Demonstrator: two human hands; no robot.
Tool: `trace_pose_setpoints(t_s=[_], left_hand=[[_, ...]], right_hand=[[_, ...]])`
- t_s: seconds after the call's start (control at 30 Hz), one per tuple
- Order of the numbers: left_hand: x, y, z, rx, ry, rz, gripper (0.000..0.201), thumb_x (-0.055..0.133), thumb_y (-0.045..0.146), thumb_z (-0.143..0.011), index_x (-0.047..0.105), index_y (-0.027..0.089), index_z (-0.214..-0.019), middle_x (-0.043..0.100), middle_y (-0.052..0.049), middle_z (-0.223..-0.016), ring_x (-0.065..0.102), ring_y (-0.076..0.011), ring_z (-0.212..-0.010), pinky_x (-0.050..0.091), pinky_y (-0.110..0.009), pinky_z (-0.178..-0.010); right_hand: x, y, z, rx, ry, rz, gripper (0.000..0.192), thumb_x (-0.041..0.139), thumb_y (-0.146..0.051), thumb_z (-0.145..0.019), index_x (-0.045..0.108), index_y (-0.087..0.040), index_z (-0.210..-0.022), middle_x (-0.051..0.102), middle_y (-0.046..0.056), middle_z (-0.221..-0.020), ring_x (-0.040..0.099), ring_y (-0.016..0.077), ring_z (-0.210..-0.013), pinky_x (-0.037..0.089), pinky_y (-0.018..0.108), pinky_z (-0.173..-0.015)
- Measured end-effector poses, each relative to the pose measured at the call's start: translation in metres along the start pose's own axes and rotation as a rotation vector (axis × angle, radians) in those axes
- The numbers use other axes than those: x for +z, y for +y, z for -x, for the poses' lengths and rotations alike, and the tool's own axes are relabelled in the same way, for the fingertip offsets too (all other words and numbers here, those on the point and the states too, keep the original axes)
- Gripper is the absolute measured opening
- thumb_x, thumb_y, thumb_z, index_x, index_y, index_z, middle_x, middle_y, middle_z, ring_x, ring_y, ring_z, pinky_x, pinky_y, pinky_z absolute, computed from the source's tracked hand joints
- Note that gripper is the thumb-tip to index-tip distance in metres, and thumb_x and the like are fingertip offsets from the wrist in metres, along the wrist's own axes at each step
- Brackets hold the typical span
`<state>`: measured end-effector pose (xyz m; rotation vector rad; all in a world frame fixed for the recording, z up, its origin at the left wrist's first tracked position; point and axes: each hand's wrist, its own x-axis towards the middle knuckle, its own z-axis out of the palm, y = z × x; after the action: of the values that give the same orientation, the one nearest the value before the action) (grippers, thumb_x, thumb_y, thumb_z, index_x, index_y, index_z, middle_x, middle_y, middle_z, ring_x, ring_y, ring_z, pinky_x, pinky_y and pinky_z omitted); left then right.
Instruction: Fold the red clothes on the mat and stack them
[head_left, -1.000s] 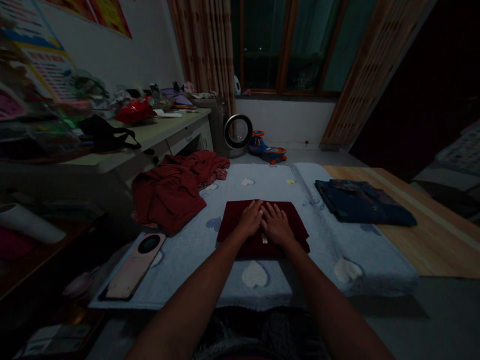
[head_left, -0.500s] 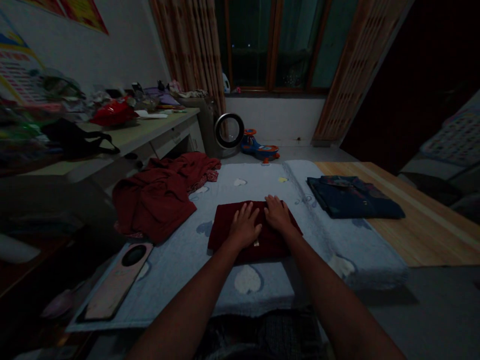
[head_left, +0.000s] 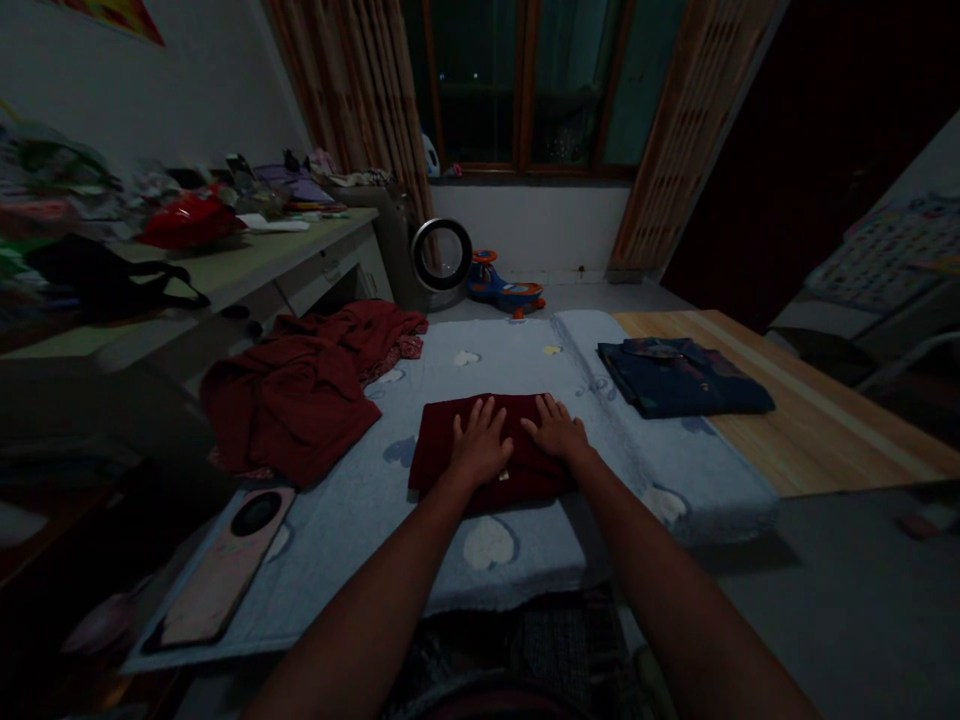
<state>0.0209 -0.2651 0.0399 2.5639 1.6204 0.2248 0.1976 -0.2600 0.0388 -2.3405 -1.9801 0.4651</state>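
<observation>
A dark red garment (head_left: 435, 440), folded into a flat rectangle, lies in front of me on a light blue blanket (head_left: 450, 380) patterned with hearts. Both palms rest flat on the cloth. My left hand (head_left: 481, 445) presses near its middle with the fingers spread, beside a small pale tag (head_left: 504, 476). On the right part of the garment lies my right hand (head_left: 556, 432), its fingers stretched out. Neither hand grips anything; they cover part of the fabric.
Left on the blanket are a crumpled red garment (head_left: 300, 390) and a pink phone (head_left: 225, 580). A folded dark blue garment (head_left: 682, 380) lies at right, partly over a wooden board (head_left: 795, 430). Beyond stand a cluttered desk (head_left: 255, 265) and a blue-orange ride-on toy (head_left: 502, 292).
My right hand has slid a little and spread toward the right edge of the red garment. The left hand stays flat on it. The view has turned slightly to the right.
</observation>
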Motion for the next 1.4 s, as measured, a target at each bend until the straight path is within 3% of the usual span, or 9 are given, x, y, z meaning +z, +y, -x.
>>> trace_pose_setpoints(t_s=[0.13, 0.2, 0.27, 0.33, 0.43, 0.63, 1.0, 1.4], left_hand=[[0.001, 0.000, 0.001, 0.008, 0.016, 0.013, 0.060, 0.038, 0.044, -0.091, 0.032, 0.025, -0.148, 0.012, -0.005, -0.161, 0.007, -0.0269, -0.148, 0.016, -0.063, -0.113], [0.001, -0.001, 0.001, 0.009, 0.020, 0.016, 0.060, 0.038, 0.043, -0.091, 0.032, 0.024, -0.148, 0.012, -0.005, -0.161, 0.006, -0.0269, -0.148, 0.015, -0.063, -0.113], [0.001, -0.001, 0.001, 0.009, 0.021, 0.015, 0.061, 0.038, 0.044, -0.091, 0.032, 0.025, -0.148, 0.012, -0.004, -0.161, 0.006, -0.0277, -0.148, 0.015, -0.062, -0.113], [0.001, -0.001, 0.000, 0.005, 0.019, 0.013, 0.061, 0.038, 0.044, -0.091, 0.032, 0.025, -0.148, 0.012, -0.004, -0.161, 0.006, -0.0281, -0.148, 0.015, -0.062, -0.114], [0.002, -0.001, -0.001, 0.000, 0.014, 0.017, 0.061, 0.037, 0.045, -0.090, 0.031, 0.025, -0.148, 0.012, -0.003, -0.161, 0.006, -0.0269, -0.148, 0.015, -0.061, -0.114], [0.003, -0.001, 0.000, -0.002, 0.027, 0.036, 0.061, 0.039, 0.044, -0.090, 0.032, 0.026, -0.148, 0.012, -0.003, -0.161, 0.007, -0.0250, -0.148, 0.014, -0.060, -0.114], [0.000, 0.001, 0.002, 0.001, 0.048, 0.031, 0.060, 0.040, 0.043, -0.091, 0.033, 0.024, -0.148, 0.014, -0.005, -0.161, 0.009, -0.0270, -0.148, 0.015, -0.061, -0.113], [0.003, 0.001, 0.002, -0.006, 0.081, 0.026, 0.058, 0.040, 0.042, -0.090, 0.035, 0.026, -0.146, 0.016, -0.004, -0.161, 0.010, -0.0250, -0.147, 0.015, -0.059, -0.114]], right_hand=[[-0.011, 0.010, 0.006, -0.012, -0.054, 0.019, 0.073, 0.024, -0.061, -0.094, 0.013, -0.021, -0.154, 0.008, 0.008, -0.161, 0.019, 0.0294, -0.144, 0.023, 0.059, -0.110], [-0.022, 0.011, 0.006, -0.016, -0.074, 0.048, 0.068, 0.029, -0.056, -0.094, 0.022, -0.021, -0.152, 0.016, 0.010, -0.160, 0.024, 0.0308, -0.142, 0.023, 0.060, -0.109], [-0.031, 0.007, 0.006, -0.027, -0.020, 0.079, 0.060, 0.034, -0.048, -0.095, 0.034, -0.019, -0.147, 0.027, 0.012, -0.156, 0.027, 0.0314, -0.141, 0.023, 0.060, -0.109], [-0.034, -0.002, 0.005, -0.069, 0.111, 0.080, 0.054, 0.035, -0.040, -0.095, 0.039, -0.017, -0.144, 0.031, 0.012, -0.155, 0.025, 0.0301, -0.142, 0.022, 0.057, -0.110], [-0.022, -0.015, 0.005, -0.177, 0.255, 0.043, 0.053, 0.033, -0.035, -0.097, 0.035, -0.015, -0.146, 0.026, 0.011, -0.157, 0.022, 0.0261, -0.143, 0.020, 0.050, -0.113], [0.010, -0.019, 0.005, -0.220, 0.229, 0.012, 0.054, 0.031, -0.038, -0.098, 0.031, -0.018, -0.148, 0.030, 0.006, -0.156, 0.023, 0.0233, -0.142, 0.019, 0.043, -0.114], [0.010, -0.024, 0.008, -0.067, 0.257, 0.072, 0.059, 0.031, -0.045, -0.095, 0.030, -0.023, -0.149, 0.026, 0.008, -0.157, 0.018, 0.0266, -0.144, 0.017, 0.047, -0.112], [0.010, -0.024, 0.008, -0.078, 0.275, 0.075, 0.058, 0.030, -0.046, -0.095, 0.031, -0.023, -0.148, 0.029, 0.010, -0.156, 0.021, 0.0280, -0.142, 0.020, 0.048, -0.110]])
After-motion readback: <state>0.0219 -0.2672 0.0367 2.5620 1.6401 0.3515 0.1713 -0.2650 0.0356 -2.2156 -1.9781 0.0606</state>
